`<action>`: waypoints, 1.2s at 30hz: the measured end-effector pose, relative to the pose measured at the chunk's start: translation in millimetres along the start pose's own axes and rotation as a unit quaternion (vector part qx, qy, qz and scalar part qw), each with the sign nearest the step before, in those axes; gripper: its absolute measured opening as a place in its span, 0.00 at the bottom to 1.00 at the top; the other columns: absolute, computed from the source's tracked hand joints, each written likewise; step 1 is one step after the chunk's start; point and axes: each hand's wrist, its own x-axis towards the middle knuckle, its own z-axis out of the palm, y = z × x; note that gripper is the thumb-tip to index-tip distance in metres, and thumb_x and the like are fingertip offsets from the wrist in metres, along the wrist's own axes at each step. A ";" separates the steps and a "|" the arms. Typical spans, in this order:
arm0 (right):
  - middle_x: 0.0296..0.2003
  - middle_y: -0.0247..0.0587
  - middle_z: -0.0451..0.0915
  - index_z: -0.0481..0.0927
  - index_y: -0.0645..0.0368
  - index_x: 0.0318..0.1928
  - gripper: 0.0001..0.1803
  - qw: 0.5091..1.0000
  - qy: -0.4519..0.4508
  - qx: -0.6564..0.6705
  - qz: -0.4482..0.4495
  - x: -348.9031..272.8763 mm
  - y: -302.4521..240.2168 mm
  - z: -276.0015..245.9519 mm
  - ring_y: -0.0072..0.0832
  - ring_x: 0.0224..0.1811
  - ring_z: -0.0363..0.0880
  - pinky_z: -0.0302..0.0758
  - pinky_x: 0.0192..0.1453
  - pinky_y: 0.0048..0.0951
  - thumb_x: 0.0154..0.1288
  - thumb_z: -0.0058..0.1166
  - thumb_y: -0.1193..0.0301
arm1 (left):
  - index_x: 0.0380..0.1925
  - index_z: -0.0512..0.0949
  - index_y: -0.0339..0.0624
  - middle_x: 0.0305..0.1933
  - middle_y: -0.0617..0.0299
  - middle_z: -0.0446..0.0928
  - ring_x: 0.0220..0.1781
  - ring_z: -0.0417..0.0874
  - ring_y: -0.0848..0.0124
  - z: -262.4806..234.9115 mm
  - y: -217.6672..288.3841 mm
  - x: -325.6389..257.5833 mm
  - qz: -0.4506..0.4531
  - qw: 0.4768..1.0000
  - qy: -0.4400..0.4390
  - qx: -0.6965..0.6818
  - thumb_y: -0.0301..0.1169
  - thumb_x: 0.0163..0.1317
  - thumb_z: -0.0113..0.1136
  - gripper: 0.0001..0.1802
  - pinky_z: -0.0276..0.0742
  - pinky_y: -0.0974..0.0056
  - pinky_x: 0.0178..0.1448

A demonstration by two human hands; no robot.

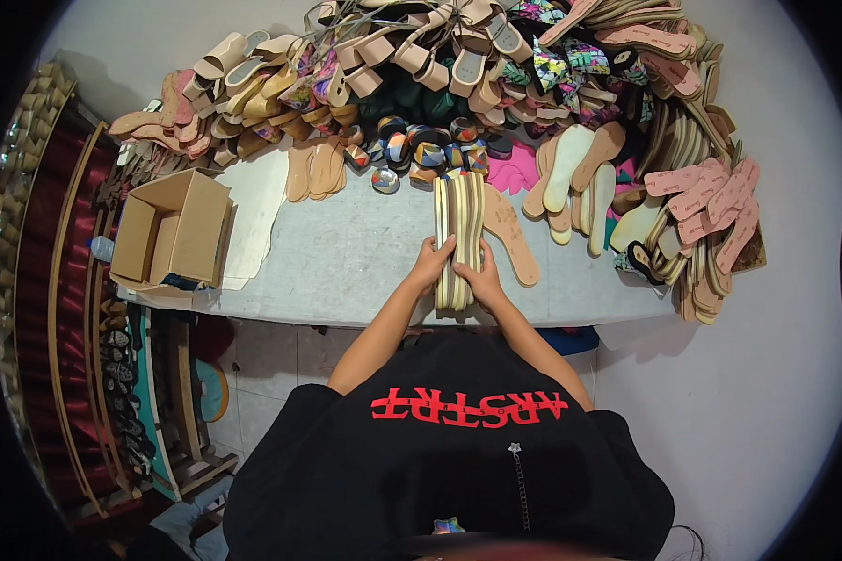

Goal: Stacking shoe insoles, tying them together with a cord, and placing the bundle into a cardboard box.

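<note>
Head view, left hand (430,264) and right hand (482,279) clasping insole stack (459,217) from both sides, long edges striped cream and brown, gently wavy, stack well right of open cardboard box (206,229), tan insole (512,238) farther right of box.

Grey table (346,252): sandals (421,56) are piled along the back.
Left: a cardboard box (173,234) is set beside white sheets (257,215).
Middle: a tan insole (512,238) is laid flat.
Right: pink-faced insoles (737,198) are heaped.
</note>
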 end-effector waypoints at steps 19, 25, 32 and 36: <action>0.51 0.48 0.65 0.43 0.63 0.62 0.51 1.000 0.025 -0.016 0.002 2.3 -5.1 -16.7 0.34 0.51 0.68 0.71 0.50 0.31 0.39 0.62 0.78 | 0.41 0.71 0.34 0.32 0.60 0.75 0.31 0.76 0.74 -7.4 22.4 -8.3 -0.064 0.995 -0.042 -0.071 0.39 0.57 0.57 0.19 0.73 0.70 0.36; 0.48 0.48 0.66 0.43 0.62 0.62 0.49 0.997 -0.008 0.065 0.027 7.4 -19.2 -21.6 0.33 0.47 0.71 0.74 0.45 0.30 0.42 0.59 0.78 | 0.46 0.69 0.31 0.36 0.56 0.75 0.36 0.77 0.70 -1.4 35.8 -9.7 -0.047 0.998 -0.022 -0.040 0.30 0.55 0.57 0.20 0.75 0.64 0.41; 0.44 0.45 0.71 0.53 0.63 0.58 0.41 0.991 0.090 -0.042 -0.094 20.9 -24.2 -27.0 0.29 0.39 0.75 0.74 0.39 0.26 0.45 0.61 0.76 | 0.50 0.60 0.31 0.42 0.46 0.73 0.43 0.76 0.58 -0.7 19.8 22.1 0.067 0.961 0.176 0.203 0.30 0.46 0.65 0.33 0.71 0.61 0.48; 0.28 0.38 0.76 0.68 0.66 0.43 0.24 0.999 0.019 0.032 -0.007 11.0 -37.1 -14.4 0.24 0.29 0.76 0.74 0.35 0.25 0.44 0.62 0.76 | 0.52 0.56 0.32 0.47 0.41 0.68 0.49 0.72 0.54 0.4 -6.6 19.8 0.119 0.934 0.193 0.275 0.29 0.51 0.59 0.31 0.66 0.60 0.54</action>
